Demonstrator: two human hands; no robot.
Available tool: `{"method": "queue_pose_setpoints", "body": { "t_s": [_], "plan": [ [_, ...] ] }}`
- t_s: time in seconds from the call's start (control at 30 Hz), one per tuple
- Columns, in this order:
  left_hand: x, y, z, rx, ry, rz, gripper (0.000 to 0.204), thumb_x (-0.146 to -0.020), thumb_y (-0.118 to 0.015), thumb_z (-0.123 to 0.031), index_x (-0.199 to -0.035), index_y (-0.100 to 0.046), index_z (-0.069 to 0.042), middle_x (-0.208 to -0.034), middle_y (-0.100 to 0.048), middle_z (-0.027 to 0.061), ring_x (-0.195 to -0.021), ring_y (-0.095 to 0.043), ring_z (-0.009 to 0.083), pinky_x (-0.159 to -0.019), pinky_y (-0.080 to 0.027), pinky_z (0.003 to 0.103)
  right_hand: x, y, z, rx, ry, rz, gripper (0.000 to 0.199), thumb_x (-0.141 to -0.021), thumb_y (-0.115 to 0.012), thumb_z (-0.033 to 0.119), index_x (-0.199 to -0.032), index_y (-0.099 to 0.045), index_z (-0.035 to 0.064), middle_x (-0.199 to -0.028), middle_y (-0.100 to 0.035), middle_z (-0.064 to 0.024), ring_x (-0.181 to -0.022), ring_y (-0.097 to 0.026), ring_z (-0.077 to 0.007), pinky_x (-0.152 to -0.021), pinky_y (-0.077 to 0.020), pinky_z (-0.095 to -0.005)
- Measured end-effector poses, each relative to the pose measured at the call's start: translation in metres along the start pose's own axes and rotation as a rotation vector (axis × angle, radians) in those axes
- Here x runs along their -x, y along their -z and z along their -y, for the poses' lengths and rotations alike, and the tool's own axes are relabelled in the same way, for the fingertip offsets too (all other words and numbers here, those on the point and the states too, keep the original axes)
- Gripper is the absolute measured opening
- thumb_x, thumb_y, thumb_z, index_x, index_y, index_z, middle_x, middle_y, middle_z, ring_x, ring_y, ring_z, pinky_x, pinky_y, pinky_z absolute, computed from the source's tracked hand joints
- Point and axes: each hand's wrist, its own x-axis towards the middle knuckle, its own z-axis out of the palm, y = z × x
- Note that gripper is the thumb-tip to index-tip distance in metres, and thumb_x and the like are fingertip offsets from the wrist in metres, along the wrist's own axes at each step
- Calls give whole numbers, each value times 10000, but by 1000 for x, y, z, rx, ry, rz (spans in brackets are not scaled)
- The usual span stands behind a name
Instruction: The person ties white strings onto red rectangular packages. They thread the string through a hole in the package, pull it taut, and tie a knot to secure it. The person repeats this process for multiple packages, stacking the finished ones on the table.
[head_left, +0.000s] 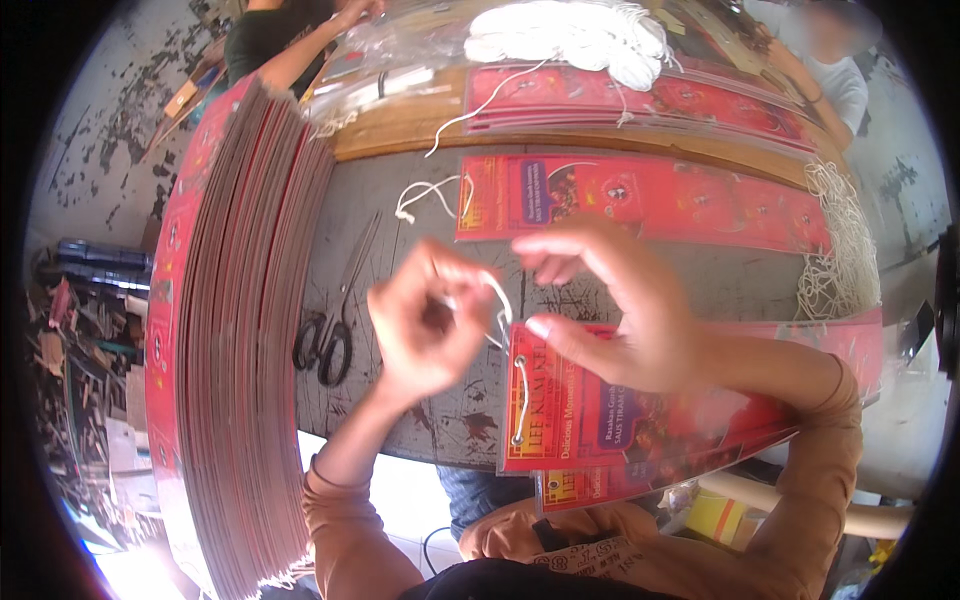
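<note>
Sleeves of orange-brown cloth come up from the lower edge to both hands, which work over a red printed card point(620, 420) lying at the near edge of the grey tabletop point(400, 250). White string point(521, 400) runs through two holes along the card's left end and loops upward. Left hand point(425, 325) is curled shut, fingers pinched on the string's free end just above the card's corner. Right hand point(620, 310) hovers over the card with fingers loosely bent and parted, thumb and forefinger near the loop; whether it grips the string cannot be told. More red cards lie under the top one. Scissors point(335, 325) rest on the tabletop just left of the left hand. A tall stack of cards point(240, 330) stands further left. Beyond the hands another card point(650, 200) lies flat with a string point(425, 195) at its left end. Farther off, a bundle of white strings point(580, 40) rests on more cards, and other people sit at the far side.
</note>
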Motion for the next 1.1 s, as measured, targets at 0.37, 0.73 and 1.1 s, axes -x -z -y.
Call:
{"method": "queue_pose_setpoints", "body": {
  "t_s": [0.37, 0.73, 1.1],
  "plan": [
    [11, -24, -25, 50, -110, 78, 75, -803, -658, 21, -858, -606, 23, -640, -644, 60, -495, -561, 36, -424, -430, 200, 10, 3, 6, -386, -108, 83, 333, -863, -658, 134, -1151, -600, -24, -899, -650, -109, -783, -650, -178, -701, -498, -294],
    [11, -27, -28, 472, 360, -11, 172, -931, -447, -10, -1072, -543, 15, -613, -442, -45, -543, -380, 15, -516, -317, 177, 14, -7, -3, -567, -416, -91, 226, -923, -578, 52, -1137, -642, 17, -838, -696, -84, -705, -660, -98, -623, -526, -236],
    [9, -29, -26, 514, 285, 371, 541, -1019, -281, -379, -1364, -431, 9, -1298, -343, 142, -1155, -335, 195, -1074, -358, 352, 12, -6, -7, -181, -111, -123, 183, -768, -742, 99, -914, -653, 33, -880, -628, -90, -792, -639, -253, -674, -493, -337]
  ]
}}
